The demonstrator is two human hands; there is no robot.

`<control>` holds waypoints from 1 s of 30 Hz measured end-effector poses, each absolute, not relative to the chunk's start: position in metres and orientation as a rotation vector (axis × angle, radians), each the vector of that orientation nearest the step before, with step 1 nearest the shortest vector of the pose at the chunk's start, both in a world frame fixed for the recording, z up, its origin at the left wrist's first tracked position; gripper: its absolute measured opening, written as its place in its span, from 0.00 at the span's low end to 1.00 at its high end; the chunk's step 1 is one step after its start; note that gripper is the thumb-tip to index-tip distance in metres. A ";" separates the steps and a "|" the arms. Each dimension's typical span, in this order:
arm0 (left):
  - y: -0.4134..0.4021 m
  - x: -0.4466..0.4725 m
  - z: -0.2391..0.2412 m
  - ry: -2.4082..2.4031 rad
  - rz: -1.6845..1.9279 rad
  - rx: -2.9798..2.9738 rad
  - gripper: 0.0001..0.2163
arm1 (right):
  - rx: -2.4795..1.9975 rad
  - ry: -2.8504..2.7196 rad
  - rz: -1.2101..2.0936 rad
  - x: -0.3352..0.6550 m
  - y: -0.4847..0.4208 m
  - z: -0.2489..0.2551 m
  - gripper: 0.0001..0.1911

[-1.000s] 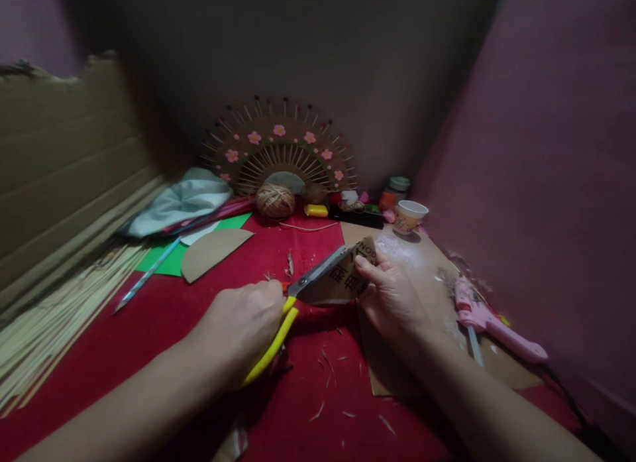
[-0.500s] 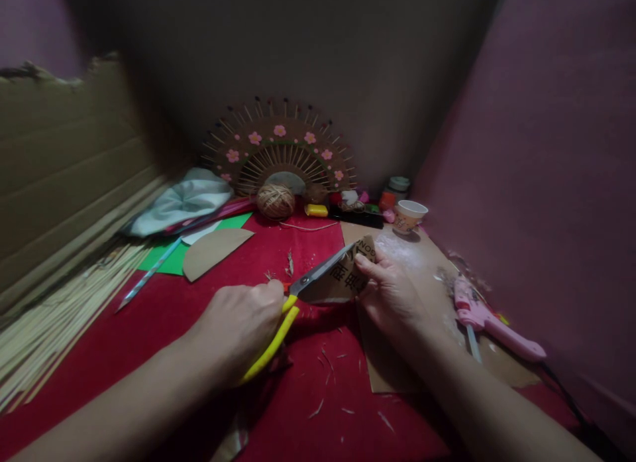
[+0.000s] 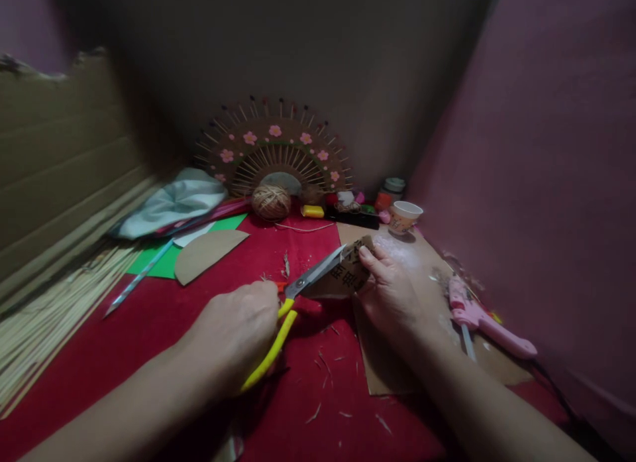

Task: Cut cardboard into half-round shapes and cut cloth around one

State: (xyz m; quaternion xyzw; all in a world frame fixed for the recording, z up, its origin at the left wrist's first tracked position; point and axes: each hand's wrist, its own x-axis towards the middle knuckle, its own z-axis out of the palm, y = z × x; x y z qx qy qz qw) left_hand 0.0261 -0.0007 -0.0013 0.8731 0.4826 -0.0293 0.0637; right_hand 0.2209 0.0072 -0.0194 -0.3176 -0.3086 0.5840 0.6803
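My left hand (image 3: pixel 243 329) is closed round the yellow handles of a pair of scissors (image 3: pixel 304 282), whose blades point up and to the right. The blades lie against the edge of a brown cardboard piece (image 3: pixel 342 276) with black printed characters. My right hand (image 3: pixel 390 286) pinches that cardboard at its right end, thumb on top. Both hands are raised over a red cloth (image 3: pixel 308 343) sprinkled with thin scraps. A half-round cardboard piece (image 3: pixel 211 251) lies flat beyond my left hand.
Thin sticks (image 3: pixel 69 316) and a pencil (image 3: pixel 139 276) lie at left near green paper (image 3: pixel 154 263). At the back are a decorated fan (image 3: pixel 275 140), a twine ball (image 3: pixel 271 202) and a paper cup (image 3: pixel 405 218). A pink glue gun (image 3: pixel 484 316) rests on the right.
The view has shifted slightly, so things appear a little further left. The scissor blades look a bit more closed along the cardboard, and my right thumb sits slightly higher on it.
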 end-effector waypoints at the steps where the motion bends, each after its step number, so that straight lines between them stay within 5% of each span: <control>1: -0.001 0.026 -0.002 1.449 -0.050 2.627 0.13 | -0.713 -0.694 1.313 0.221 0.007 -0.019 0.05; 30: -0.004 0.031 -0.009 1.586 -0.145 2.710 0.09 | -0.655 -0.740 1.371 0.214 0.002 -0.026 0.07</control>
